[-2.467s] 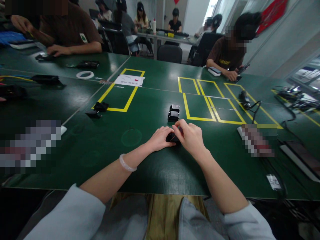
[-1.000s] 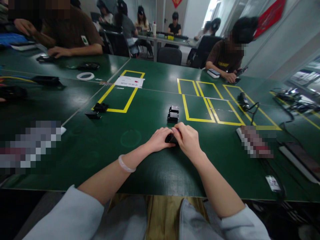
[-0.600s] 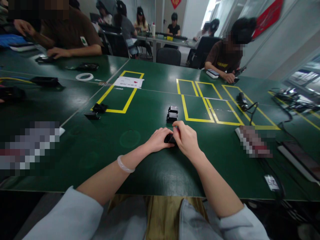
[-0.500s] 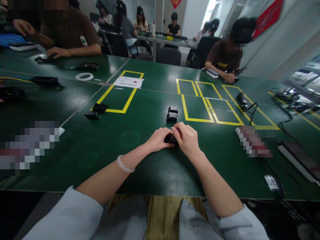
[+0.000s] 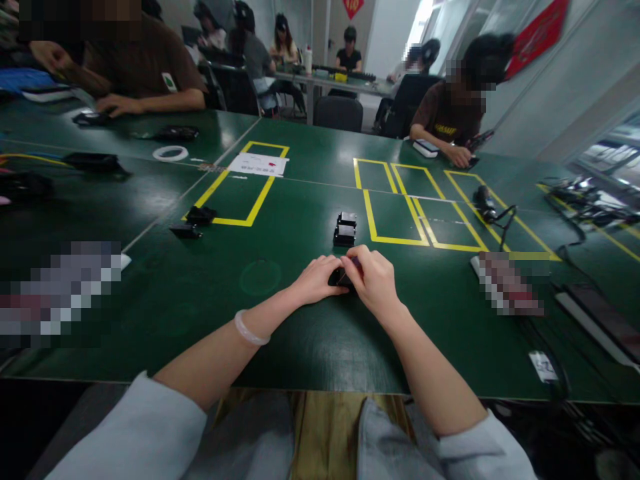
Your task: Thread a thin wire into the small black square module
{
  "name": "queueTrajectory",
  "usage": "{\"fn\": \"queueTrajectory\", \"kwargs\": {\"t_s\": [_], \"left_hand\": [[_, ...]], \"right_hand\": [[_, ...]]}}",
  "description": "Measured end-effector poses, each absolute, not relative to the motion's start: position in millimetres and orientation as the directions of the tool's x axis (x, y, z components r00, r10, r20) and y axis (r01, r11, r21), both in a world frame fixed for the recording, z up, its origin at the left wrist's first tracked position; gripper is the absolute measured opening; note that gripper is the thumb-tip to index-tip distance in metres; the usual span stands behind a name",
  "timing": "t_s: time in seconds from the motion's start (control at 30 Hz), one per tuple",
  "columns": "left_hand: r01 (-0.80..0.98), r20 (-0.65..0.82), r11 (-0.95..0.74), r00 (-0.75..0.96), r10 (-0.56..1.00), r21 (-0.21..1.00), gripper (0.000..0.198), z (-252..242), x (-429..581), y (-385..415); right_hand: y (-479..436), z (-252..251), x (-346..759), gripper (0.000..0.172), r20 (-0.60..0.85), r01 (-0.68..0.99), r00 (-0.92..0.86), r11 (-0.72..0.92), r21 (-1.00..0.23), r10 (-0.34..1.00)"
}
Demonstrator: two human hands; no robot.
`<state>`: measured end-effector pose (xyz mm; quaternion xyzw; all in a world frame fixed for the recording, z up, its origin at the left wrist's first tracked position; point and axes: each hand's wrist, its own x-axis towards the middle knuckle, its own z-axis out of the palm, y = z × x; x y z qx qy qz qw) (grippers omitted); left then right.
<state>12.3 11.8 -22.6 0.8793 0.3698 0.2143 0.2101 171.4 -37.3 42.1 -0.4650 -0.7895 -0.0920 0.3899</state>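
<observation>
My left hand grips a small black block-like part on the green table, thumb at its near side and fingers over the far side. Bent over the same part from the right is my right hand, its thumb and fingertips pinched together at the top surface. Whatever lies between those fingertips is too small and hidden to make out. Just beyond my hands stand two similar black parts with pale, shiny tops, a nearer one and a farther one.
Yellow tape rectangles mark the green table. Dark pieces lie left, near a paper sheet and white ring. A blurred flat device and cables are at right. Co-workers sit across the table.
My right fingertips have shifted slightly over the top of the black part. My left hand stays in place around it, and the two parts beyond have not moved.
</observation>
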Motion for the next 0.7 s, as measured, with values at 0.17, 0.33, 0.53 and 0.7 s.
{"fn": "queueTrajectory", "kwargs": {"t_s": [0.17,0.33,0.53,0.7], "left_hand": [[0.567,0.219,-0.639,0.635,0.741,0.520,0.038,-23.9,12.9,12.8],[0.561,0.224,-0.641,0.636,0.739,0.524,0.038,-22.3,12.1,11.9],[0.551,0.223,-0.637,0.636,0.739,0.539,0.040,-21.9,11.4,11.6],[0.550,0.225,-0.644,0.642,0.733,0.531,0.040,-21.2,11.4,11.8]], "right_hand": [[-39.6,42.1,167.8,0.017,0.701,0.789,-0.278,0.573,-0.223,0.657],[-38.0,41.4,170.4,0.017,0.691,0.794,-0.245,0.550,-0.259,0.680],[-36.4,41.5,172.0,0.018,0.701,0.811,-0.250,0.540,-0.225,0.668],[-36.8,41.9,170.7,0.019,0.692,0.825,-0.248,0.523,-0.217,0.678]]}}
